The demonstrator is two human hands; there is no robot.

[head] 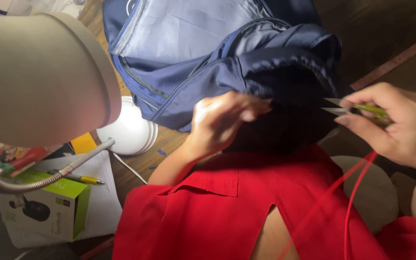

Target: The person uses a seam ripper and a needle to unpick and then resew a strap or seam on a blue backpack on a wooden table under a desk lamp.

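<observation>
The right hand (400,127) pinches little green thread snips (357,109), blades pointing left at the dark blue bag (246,72) (lying on the desk). The left hand (220,123) is nearer, fingers pressing the bag's dark cloth

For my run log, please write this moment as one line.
left hand: pinches navy bag fabric | right hand: holds thread snips, blades open beside fabric | red thread: hangs below right hand
</observation>
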